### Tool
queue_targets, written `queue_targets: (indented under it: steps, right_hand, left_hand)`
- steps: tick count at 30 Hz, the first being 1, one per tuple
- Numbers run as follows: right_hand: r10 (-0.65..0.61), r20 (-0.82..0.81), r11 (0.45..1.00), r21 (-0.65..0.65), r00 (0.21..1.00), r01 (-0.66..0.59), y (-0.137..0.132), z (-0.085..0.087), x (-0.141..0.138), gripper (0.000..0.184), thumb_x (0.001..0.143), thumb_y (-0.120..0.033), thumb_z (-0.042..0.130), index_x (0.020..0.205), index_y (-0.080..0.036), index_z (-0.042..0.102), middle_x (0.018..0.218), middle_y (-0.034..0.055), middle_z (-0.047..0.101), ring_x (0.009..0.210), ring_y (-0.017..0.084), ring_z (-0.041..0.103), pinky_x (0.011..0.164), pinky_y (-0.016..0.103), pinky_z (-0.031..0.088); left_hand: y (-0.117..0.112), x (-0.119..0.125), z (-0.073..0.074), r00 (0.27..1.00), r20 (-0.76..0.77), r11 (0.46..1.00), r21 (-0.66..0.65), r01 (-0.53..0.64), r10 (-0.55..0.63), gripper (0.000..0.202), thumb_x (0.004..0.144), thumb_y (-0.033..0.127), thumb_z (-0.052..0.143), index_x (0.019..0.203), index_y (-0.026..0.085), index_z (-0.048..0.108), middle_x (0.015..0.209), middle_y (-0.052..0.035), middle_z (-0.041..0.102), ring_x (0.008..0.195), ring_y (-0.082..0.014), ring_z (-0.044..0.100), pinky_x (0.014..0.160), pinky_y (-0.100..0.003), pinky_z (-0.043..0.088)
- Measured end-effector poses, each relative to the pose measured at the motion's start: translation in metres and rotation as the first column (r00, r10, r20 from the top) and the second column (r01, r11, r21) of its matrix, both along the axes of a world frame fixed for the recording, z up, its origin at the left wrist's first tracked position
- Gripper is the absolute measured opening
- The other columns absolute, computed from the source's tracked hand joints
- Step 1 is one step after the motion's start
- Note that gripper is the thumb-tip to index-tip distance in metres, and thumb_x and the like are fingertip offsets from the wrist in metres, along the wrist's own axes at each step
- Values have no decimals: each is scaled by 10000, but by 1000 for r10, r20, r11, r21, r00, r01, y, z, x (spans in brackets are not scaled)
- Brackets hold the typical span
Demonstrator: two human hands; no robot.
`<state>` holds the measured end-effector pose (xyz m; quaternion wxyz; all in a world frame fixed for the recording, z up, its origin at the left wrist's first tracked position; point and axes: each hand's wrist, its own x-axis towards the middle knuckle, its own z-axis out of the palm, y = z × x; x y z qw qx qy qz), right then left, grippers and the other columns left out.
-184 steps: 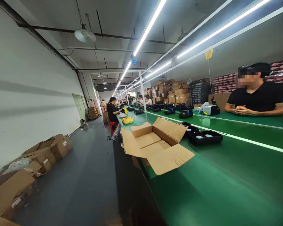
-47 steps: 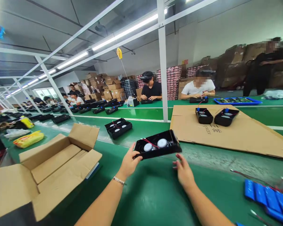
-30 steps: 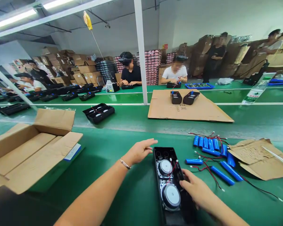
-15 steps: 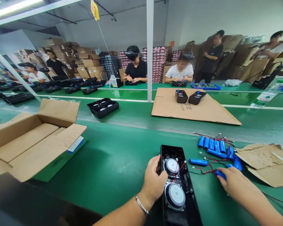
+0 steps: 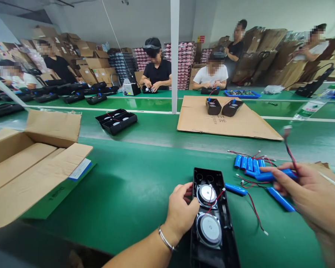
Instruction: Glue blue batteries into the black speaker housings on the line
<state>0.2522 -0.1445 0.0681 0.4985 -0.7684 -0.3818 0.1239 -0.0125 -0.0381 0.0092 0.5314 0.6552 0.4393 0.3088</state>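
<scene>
Black housing (image 5: 229, 238) looks plastic, smooth, slight sheen. Speakers (image 5: 210, 227): smooth pale-grey discs, shiny metal frames. Blue cells (image 5: 280, 199): smooth, glossy plastic wrap. Bench top (image 5: 139, 178) is smooth, semi-gloss. Open box (image 5: 53, 128): matt brown cardboard; flat sheet (image 5: 231, 127), same. Bottle (image 5: 309, 109): clear plastic, glossy. Bracelet (image 5: 165, 240): polished metal. Post (image 5: 175, 56): smooth, matt.

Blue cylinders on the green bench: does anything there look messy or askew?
Somewhat. Several blue cylinders lie side by side in a row, but one loose cylinder lies slanted beside the black speaker case, a lead trailing loose nearby. No damage stands out.
</scene>
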Motion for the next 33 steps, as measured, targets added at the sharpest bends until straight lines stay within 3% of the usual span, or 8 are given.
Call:
queue_targets:
  steps: [4, 6, 8, 11, 18, 22, 29, 33]
  right_hand:
    - [273, -336, 962, 123, 901, -246, 31, 2, -46, 527, 780, -591, 642, 1129, -216, 518, 1111, 128, 581, 791, 193, 609, 690, 284, 557]
    - [388, -357, 919, 86, 850, -384, 44, -1, -60, 510, 810, -564, 620, 1136, -184, 521, 1124, 129, 582, 853, 207, 612, 730, 301, 560]
    - [430, -322, 895, 29, 844, -445, 54, -5, -69, 518, 800, -547, 627, 1121, -150, 541, 985, 119, 632, 806, 213, 623, 694, 311, 560]
    - [427, -268, 896, -2, 864, -444, 68, -14, -76, 523, 760, -520, 650, 1109, -139, 565, 840, 82, 652, 745, 216, 630, 682, 329, 549]
    - [424, -156, 895, -79, 892, -440, 83, -33, -82, 431, 766, -467, 598, 1105, -201, 573, 824, 30, 662, 749, 213, 640, 732, 345, 530]
    - [416, 59, 908, -87, 907, -411, 84, -40, -84, 359, 787, -456, 597, 1055, -217, 605, 870, 25, 656, 769, 206, 623, 718, 326, 511]
    - [492, 194, 867, -202, 849, -456, 89, -38, -81, 306, 836, -441, 531, 1040, -245, 646, 926, 13, 668, 859, 218, 622, 764, 328, 501]
    - [488, 304, 873, -188, 819, -450, 93, -33, -82, 278, 838, -454, 504, 873, -234, 670, 982, 31, 655, 932, 238, 591, 822, 365, 470]
  left_hand:
    - [1, 1, 1, 1000, -8, 1000, -7, 18, -18, 389, 695, 152, 576, 1077, 185, 637, 984, -46, 622, 885, -153, 628, 710, -242, 516]
    - [1, 1, 0, 1000, -23, 1000, 10, 21, -21, 397, 695, 148, 572, 1085, 189, 634, 978, -43, 622, 879, -150, 628, 696, -237, 512]
    - [1, 2, -1, 999, -34, 999, 21, 26, -25, 395, 695, 146, 569, 1081, 197, 636, 965, -37, 623, 870, -145, 628, 677, -229, 506]
    - [0, 1, -2, 999, -39, 999, 26, 30, -29, 376, 705, 164, 573, 1073, 203, 639, 949, -33, 625, 861, -142, 627, 663, -224, 502]
    - [1, 0, -1, 998, -53, 997, 62, 43, -39, 371, 698, 157, 579, 1060, 214, 642, 946, -35, 630, 858, -152, 619, 669, -241, 503]
    - [1, -1, 0, 997, -62, 996, 67, 54, -50, 377, 704, 167, 583, 1072, 224, 641, 950, -34, 630, 865, -155, 617, 666, -244, 499]
    - [0, 0, 0, 996, -64, 996, 65, 60, -56, 378, 702, 168, 601, 1075, 206, 642, 946, -43, 623, 873, -161, 615, 720, -265, 508]
    - [1, 0, -1, 997, -57, 996, 68, 55, -51, 368, 709, 187, 615, 1075, 216, 642, 946, -43, 622, 873, -166, 612, 713, -268, 510]
